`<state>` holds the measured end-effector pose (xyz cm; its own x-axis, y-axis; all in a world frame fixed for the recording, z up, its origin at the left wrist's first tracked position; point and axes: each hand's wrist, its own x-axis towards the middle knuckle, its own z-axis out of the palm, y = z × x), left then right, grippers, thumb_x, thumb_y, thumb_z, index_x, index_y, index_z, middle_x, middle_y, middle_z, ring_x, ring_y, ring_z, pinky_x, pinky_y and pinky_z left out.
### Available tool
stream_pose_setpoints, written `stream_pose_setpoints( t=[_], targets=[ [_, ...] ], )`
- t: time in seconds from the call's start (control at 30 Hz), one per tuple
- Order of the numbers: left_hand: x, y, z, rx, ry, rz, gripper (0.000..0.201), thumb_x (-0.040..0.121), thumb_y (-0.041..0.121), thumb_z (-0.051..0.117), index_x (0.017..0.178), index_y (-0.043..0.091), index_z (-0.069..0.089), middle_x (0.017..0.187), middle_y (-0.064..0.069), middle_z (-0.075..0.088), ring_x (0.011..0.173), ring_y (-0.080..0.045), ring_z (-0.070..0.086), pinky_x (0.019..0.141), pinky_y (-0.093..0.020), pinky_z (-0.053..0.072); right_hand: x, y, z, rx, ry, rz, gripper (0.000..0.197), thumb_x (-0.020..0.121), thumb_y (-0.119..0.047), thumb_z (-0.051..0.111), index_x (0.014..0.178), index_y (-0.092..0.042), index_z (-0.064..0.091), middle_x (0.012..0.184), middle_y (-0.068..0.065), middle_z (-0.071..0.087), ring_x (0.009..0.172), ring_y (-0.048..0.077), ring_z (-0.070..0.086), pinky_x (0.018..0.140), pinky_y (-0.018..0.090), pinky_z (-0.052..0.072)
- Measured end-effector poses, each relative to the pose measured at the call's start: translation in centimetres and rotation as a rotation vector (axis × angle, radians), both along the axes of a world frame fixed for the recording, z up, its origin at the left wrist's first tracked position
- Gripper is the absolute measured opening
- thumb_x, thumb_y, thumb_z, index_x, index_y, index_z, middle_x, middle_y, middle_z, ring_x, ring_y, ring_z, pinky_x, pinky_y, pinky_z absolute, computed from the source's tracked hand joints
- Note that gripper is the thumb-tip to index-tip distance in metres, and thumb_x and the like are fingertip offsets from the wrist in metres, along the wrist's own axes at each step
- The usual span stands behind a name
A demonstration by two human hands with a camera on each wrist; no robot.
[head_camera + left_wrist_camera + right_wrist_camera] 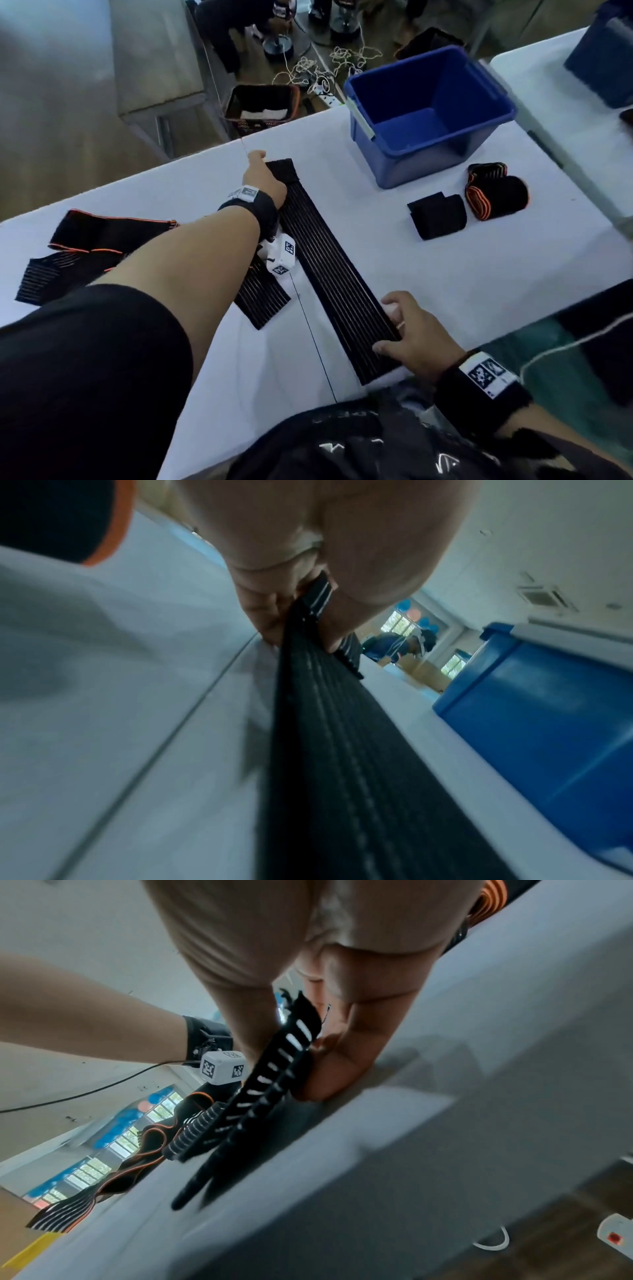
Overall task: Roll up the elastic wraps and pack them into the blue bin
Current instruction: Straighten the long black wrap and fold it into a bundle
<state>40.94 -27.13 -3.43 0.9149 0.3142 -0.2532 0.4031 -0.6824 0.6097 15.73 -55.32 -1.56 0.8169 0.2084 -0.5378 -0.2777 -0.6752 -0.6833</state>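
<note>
A long black ribbed elastic wrap (329,270) lies stretched flat across the white table (479,281). My left hand (262,178) pinches its far end (308,620) between thumb and fingers. My right hand (407,329) grips the near end (274,1080), thumb on top. The blue bin (428,113) stands behind the wrap to the right and looks empty. Two rolled wraps sit in front of the bin: a black one (436,216) and an orange-edged one (496,195).
Several unrolled black wraps with orange trim (85,253) lie in a loose pile at the left, under my left arm. A second table (565,113) with a dark blue box (606,65) adjoins on the right. A basket (260,106) and cables lie on the floor beyond.
</note>
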Motion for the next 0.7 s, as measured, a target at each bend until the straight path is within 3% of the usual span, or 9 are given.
stream_pose_setpoints(
  t=[0.07, 0.13, 0.2, 0.27, 0.33, 0.43, 0.53, 0.6, 0.7],
  targets=[
    [0.4, 0.2, -0.4, 0.077, 0.025, -0.043, 0.063, 0.087, 0.009, 0.061, 0.145, 0.017, 0.036, 0.112, -0.009, 0.061, 0.096, -0.03, 0.06, 0.08, -0.035, 0.048, 0.0, 0.1, 0.0, -0.033, -0.014, 0.008, 0.059, 0.078, -0.015, 0.083, 0.116, -0.03, 0.041, 0.088, -0.016, 0.051, 0.074, -0.006, 0.058, 0.062, 0.003, 0.04],
    [0.7, 0.3, -0.3, 0.137, 0.017, -0.058, 0.058, 0.085, 0.015, 0.065, 0.139, 0.015, 0.043, 0.128, -0.013, 0.055, 0.111, -0.034, 0.06, 0.09, -0.039, 0.051, 0.0, 0.5, -0.2, -0.051, -0.028, 0.023, 0.057, 0.076, -0.02, 0.084, 0.118, -0.027, 0.045, 0.085, -0.014, 0.05, 0.073, -0.007, 0.056, 0.062, 0.007, 0.04],
    [0.8, 0.3, 0.0, 0.195, 0.047, -0.034, 0.062, 0.084, 0.024, 0.07, 0.14, 0.018, 0.043, 0.137, -0.013, 0.046, 0.118, -0.036, 0.057, 0.1, -0.047, 0.05, 0.0, 0.7, -0.7, -0.079, -0.034, 0.07, 0.059, 0.075, -0.028, 0.084, 0.122, -0.026, 0.048, 0.088, -0.014, 0.05, 0.078, 0.0, 0.052, 0.069, 0.012, 0.036],
    [0.4, 0.3, 0.4, 0.222, 0.083, -0.005, 0.069, 0.085, 0.034, 0.073, 0.143, 0.02, 0.039, 0.141, -0.013, 0.04, 0.12, -0.037, 0.056, 0.102, -0.05, 0.048, 0.1, 0.7, -1.0, -0.096, -0.063, 0.112, 0.056, 0.076, -0.033, 0.083, 0.121, -0.026, 0.051, 0.095, -0.012, 0.052, 0.085, 0.006, 0.051, 0.075, 0.018, 0.037],
    [-0.6, 0.4, 1.1, 0.202, 0.067, 0.015, 0.07, 0.087, 0.039, 0.072, 0.143, 0.019, 0.036, 0.142, -0.013, 0.037, 0.117, -0.036, 0.057, 0.101, -0.047, 0.049, 0.4, 0.4, -0.9, -0.092, -0.099, 0.12, 0.048, 0.077, -0.034, 0.082, 0.115, -0.029, 0.053, 0.098, -0.012, 0.054, 0.081, 0.003, 0.053, 0.073, 0.017, 0.039],
    [-3.6, 0.0, 2.8, 0.083, -0.048, 0.024, 0.053, 0.093, 0.038, 0.065, 0.136, 0.018, 0.042, 0.13, -0.008, 0.051, 0.108, -0.025, 0.06, 0.09, -0.034, 0.047, 1.5, -0.8, -0.7, -0.082, -0.18, 0.058, 0.036, 0.079, -0.032, 0.08, 0.104, -0.033, 0.055, 0.094, -0.012, 0.057, 0.073, 0.002, 0.058, 0.067, 0.012, 0.043],
    [-9.4, -0.7, 3.6, -0.079, -0.024, -0.002, 0.026, 0.092, 0.037, 0.061, 0.115, 0.025, 0.054, 0.093, 0.001, 0.065, 0.089, -0.022, 0.067, 0.08, -0.038, 0.055, 3.3, -2.1, -0.8, -0.034, -0.226, 0.005, 0.027, 0.084, -0.026, 0.077, 0.104, -0.027, 0.059, 0.092, -0.009, 0.062, 0.077, 0.0, 0.062, 0.073, 0.019, 0.052],
    [-13.7, -1.6, 3.5, -0.199, 0.051, -0.017, 0.016, 0.089, 0.039, 0.061, 0.103, 0.033, 0.055, 0.089, 0.002, 0.065, 0.082, -0.022, 0.07, 0.077, -0.047, 0.06, 4.6, -2.2, -0.8, 0.002, -0.185, -0.008, 0.023, 0.087, -0.025, 0.073, 0.105, -0.027, 0.06, 0.094, -0.008, 0.065, 0.081, 0.001, 0.064, 0.078, 0.026, 0.054],
    [-18.7, -3.3, 3.0, -0.254, 0.094, -0.043, 0.018, 0.09, 0.035, 0.063, 0.106, 0.032, 0.056, 0.095, 0.006, 0.065, 0.081, -0.018, 0.068, 0.076, -0.043, 0.06, 6.4, -1.5, -0.9, 0.063, -0.095, -0.016, 0.02, 0.089, -0.023, 0.07, 0.107, -0.025, 0.062, 0.096, -0.008, 0.066, 0.084, 0.008, 0.067, 0.082, 0.038, 0.058]
  ],
)
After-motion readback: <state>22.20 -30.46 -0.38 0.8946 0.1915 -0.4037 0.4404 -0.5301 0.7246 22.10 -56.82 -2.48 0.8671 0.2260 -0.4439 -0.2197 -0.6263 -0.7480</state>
